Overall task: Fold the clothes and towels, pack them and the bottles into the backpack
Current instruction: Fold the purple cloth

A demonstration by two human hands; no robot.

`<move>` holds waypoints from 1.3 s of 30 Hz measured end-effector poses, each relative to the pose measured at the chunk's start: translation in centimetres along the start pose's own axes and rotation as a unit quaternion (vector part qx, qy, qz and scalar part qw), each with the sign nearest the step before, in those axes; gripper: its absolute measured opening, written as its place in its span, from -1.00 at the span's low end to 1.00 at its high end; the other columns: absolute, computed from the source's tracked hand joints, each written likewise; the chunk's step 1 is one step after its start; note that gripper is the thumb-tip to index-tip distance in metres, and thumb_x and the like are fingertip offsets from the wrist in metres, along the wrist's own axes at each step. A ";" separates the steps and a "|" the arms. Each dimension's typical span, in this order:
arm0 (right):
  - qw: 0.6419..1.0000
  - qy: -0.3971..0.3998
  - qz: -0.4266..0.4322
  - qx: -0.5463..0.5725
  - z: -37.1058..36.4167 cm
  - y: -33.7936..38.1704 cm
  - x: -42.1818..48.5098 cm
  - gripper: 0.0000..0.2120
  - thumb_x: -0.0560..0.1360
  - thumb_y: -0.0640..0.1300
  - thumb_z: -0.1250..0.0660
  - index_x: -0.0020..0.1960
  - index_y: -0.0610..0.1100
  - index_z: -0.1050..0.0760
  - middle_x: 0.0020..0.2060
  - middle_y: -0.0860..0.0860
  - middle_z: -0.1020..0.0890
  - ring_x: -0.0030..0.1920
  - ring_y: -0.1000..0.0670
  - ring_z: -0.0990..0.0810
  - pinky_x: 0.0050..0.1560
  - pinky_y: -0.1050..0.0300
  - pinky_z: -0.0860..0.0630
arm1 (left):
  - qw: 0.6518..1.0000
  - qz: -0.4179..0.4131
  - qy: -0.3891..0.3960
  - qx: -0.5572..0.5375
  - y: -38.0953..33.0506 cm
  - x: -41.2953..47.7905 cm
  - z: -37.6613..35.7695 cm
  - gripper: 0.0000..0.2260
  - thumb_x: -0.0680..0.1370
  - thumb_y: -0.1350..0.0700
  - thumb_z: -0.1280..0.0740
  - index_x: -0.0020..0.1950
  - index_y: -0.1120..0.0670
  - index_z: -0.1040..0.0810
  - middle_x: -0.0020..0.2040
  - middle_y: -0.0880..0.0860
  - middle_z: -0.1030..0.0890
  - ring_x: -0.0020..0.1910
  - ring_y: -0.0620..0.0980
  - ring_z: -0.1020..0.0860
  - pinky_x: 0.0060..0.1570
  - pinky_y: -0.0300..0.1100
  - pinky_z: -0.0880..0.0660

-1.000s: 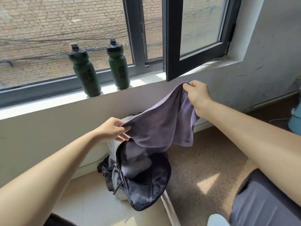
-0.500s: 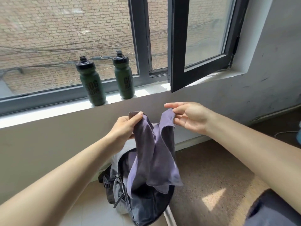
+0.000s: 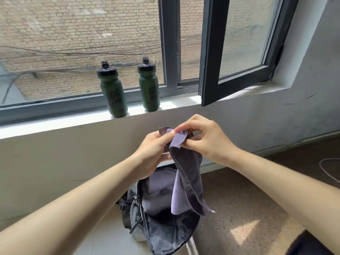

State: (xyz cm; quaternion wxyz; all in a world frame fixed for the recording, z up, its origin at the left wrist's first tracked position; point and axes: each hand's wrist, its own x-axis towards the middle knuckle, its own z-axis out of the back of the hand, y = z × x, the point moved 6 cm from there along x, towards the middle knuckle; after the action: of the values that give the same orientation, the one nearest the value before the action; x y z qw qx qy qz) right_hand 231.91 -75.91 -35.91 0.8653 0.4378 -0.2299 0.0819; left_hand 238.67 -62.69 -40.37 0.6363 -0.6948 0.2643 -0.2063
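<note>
A purple towel [image 3: 185,179] hangs folded lengthwise in front of me, its top corners brought together. My left hand [image 3: 153,151] pinches the upper edge from the left and my right hand [image 3: 206,138] pinches the same corners from the right. Below the towel the grey backpack [image 3: 165,230] lies open on the floor against the wall, with pale folded cloth [image 3: 158,192] inside it. Two dark green bottles with black caps, one on the left [image 3: 113,92] and one on the right [image 3: 148,85], stand upright on the window sill [image 3: 55,124].
An open black-framed window sash [image 3: 235,52] juts into the room above right of my hands. Brown speckled floor [image 3: 239,208] spreads to the right, with a thin cable [image 3: 329,170] at the far right. White tiles [image 3: 103,240] lie left of the backpack.
My hands came together, bringing the towel's two top corners against each other, so the spread towel now hangs doubled and narrow. The view tilted upward slightly.
</note>
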 end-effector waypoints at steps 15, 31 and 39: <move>0.998 0.037 -0.042 -0.007 0.0 -1.4 0.2 -0.71 0.55 0.01 -0.45 -0.24 -0.16 -0.57 -0.41 0.07 -0.52 -0.37 0.14 -0.43 -0.34 0.25 -0.38 | 0.997 -0.058 0.010 0.044 -1.1 -0.8 -0.1 -0.73 0.69 0.06 -0.27 0.09 0.20 -0.70 -0.13 0.12 -0.74 -0.21 -0.03 -0.70 -0.25 -0.23 -0.60; 0.997 0.013 -0.059 -0.050 1.0 -1.9 0.6 -0.86 0.56 -0.02 -0.44 -0.07 -0.08 -0.68 -0.24 0.07 -0.69 -0.21 0.11 -0.64 -0.13 0.06 -0.60 | 0.994 -0.077 0.018 0.072 -1.1 -0.8 -0.2 -0.94 0.68 0.14 -0.29 0.02 0.09 -0.50 -0.17 0.13 -0.61 -0.35 -0.02 -0.58 -0.29 -0.21 -0.60; 0.992 -0.119 -0.047 0.004 3.3 -1.5 0.7 -0.85 0.57 -0.03 -0.42 -0.04 -0.11 -0.64 -0.20 -0.01 -0.68 -0.13 -0.01 -0.66 -0.04 -0.05 -0.63 | 0.981 -0.071 0.073 0.167 1.4 -0.4 -0.7 -0.80 0.49 0.14 -0.47 0.03 0.13 -0.51 -0.07 0.20 -0.64 -0.11 0.07 -0.62 0.08 0.14 -0.61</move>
State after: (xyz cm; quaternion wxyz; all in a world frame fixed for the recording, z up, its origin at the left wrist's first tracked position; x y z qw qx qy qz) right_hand 231.93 -79.45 -35.00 0.8328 0.4584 -0.3102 -0.0102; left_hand 237.77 -63.09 -41.69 0.7061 -0.5786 0.2220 -0.3426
